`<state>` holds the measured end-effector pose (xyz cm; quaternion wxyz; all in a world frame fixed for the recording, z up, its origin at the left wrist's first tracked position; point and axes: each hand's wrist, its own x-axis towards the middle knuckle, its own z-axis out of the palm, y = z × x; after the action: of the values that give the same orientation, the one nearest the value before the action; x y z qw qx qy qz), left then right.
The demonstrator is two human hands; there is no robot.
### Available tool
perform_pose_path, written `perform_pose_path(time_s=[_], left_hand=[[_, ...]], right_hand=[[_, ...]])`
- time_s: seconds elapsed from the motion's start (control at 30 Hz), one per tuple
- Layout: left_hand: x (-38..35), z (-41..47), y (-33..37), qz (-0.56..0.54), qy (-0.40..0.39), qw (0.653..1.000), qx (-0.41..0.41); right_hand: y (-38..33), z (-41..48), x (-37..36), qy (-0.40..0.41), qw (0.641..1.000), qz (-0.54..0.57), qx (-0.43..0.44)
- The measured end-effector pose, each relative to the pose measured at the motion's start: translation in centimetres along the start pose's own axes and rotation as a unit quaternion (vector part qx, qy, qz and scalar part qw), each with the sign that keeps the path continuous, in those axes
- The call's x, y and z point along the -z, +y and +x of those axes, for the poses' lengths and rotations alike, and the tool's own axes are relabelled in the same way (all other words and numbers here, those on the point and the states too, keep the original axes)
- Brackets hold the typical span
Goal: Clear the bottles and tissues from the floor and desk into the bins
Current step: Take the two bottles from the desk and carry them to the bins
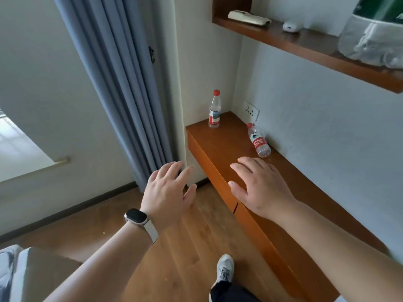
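Two clear plastic bottles with red caps and red labels are on the narrow wooden desk. One bottle stands upright at the far corner by the wall. The other bottle leans or lies against the right wall. My right hand hovers over the desk just short of that second bottle, fingers spread, holding nothing. My left hand, with a watch on the wrist, is out over the floor left of the desk edge, also open. No tissues or bins are in view.
A wall socket sits above the desk. A wooden shelf overhead holds a remote, a small white case and a plastic-wrapped item. Grey curtain hangs at left. Wood floor below, with my shoe and a bed corner.
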<state>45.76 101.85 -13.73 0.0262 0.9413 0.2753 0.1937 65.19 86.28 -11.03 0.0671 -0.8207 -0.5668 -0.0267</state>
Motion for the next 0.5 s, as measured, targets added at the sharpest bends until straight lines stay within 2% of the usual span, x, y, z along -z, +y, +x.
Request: perform_pose_path(time_s=[0.5], left_hand=[[-7.5,17.6,-1.7,0.047,-0.083,0.995,-0.005]], right_hand=[[9.9,16.7,-4.9,-0.04,0.998,0.04,0.019]])
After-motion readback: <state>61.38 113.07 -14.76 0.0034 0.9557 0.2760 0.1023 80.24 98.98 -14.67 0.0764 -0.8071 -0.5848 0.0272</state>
